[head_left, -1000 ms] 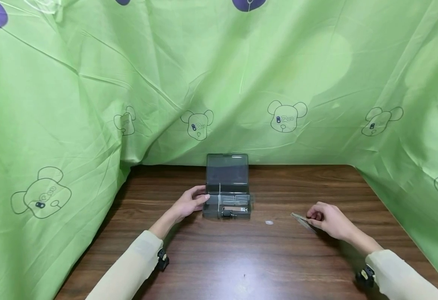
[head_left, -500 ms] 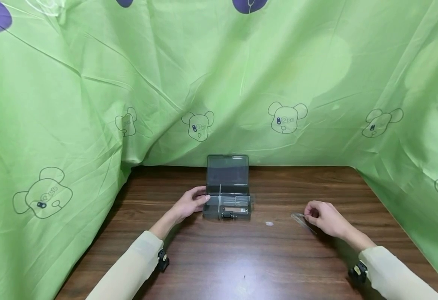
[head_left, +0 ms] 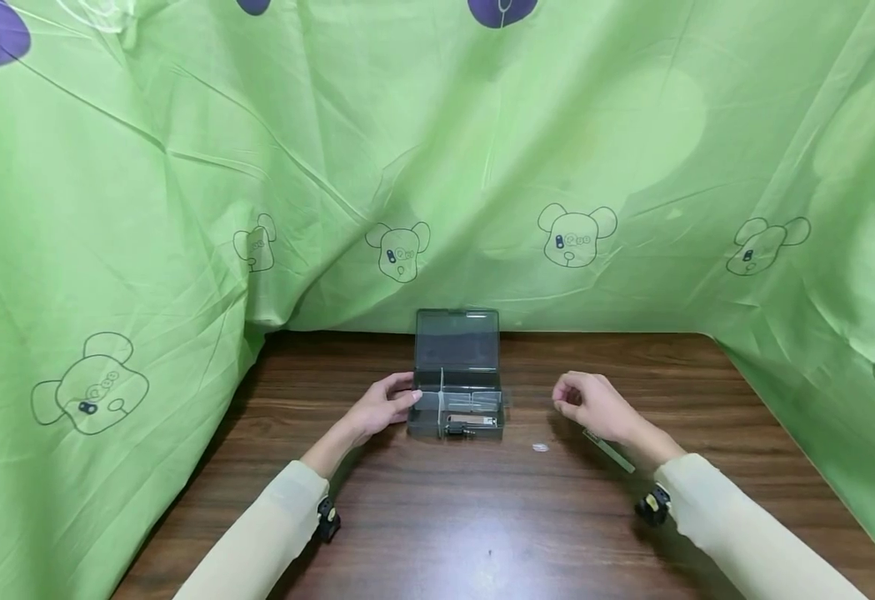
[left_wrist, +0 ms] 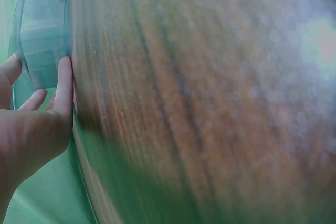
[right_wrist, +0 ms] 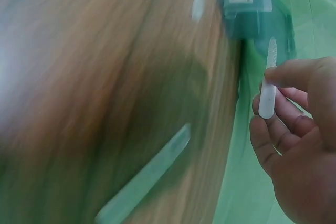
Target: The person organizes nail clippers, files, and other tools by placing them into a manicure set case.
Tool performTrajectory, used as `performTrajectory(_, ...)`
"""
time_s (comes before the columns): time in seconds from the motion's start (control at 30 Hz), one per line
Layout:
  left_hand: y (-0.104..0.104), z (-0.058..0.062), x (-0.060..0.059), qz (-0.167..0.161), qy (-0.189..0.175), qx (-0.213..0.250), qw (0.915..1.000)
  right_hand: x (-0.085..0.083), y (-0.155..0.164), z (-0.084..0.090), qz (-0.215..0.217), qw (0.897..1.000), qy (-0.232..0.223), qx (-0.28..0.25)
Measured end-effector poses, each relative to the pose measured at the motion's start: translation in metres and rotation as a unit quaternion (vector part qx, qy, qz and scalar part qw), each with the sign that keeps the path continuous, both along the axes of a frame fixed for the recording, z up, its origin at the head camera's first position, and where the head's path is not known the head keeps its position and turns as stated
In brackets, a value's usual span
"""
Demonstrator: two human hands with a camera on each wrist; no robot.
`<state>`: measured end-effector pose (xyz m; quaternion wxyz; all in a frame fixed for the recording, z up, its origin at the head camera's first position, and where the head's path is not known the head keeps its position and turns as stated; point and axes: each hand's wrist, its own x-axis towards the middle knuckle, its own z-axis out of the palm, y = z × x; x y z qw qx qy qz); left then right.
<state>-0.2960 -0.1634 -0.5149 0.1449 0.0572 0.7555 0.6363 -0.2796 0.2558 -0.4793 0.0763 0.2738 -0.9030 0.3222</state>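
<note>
Since a second ago, our right hand (head_left: 595, 406) has left the spot on the worktop (head_left: 437, 517) where it was working at the clear sleeve (head_left: 608, 450) and now hangs in the air nearer the box, pinching a slim white file (right_wrist: 268, 80) between thumb and fingertips; the sleeve lies flat behind the hand, empty as far as we can tell. Our left hand (head_left: 381, 408) has not shifted: its fingers are relaxed and nearly straight, pressed against the left wall of the small smoky-grey compartment box (head_left: 456, 410), whose lid stands open towards the green curtain (head_left: 182, 208). We can make out a metal clipper-like item (head_left: 471, 421) in the front right compartment, though it is too small to be sure. Risks start at the grip: the file is held near one end only, so it could pivot or slip out if we move quickly. Further out, a long file may not fit a short compartment and could jam against a divider. Our left hand only presses on the box rather than clasping it, so a nudge could slide the box or tip the lid shut. A small clear disc (head_left: 539, 447) lies between box and sleeve, easy to sweep away with our sleeve cuff.
</note>
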Motion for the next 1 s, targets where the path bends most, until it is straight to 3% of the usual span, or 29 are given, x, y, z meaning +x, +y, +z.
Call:
performTrajectory(0.63, -0.002, 0.001, 0.000, 0.000, 0.003, 0.000, 1.0000, -0.037, -0.096, 0.016, 0.035, 0.999, -0.008, -0.011)
performTrajectory(1.0, -0.001, 0.001, 0.000, -0.003, -0.004, 0.003, 1.0000, -0.051, -0.129, 0.013, 0.032, 0.999, -0.026, -0.012)
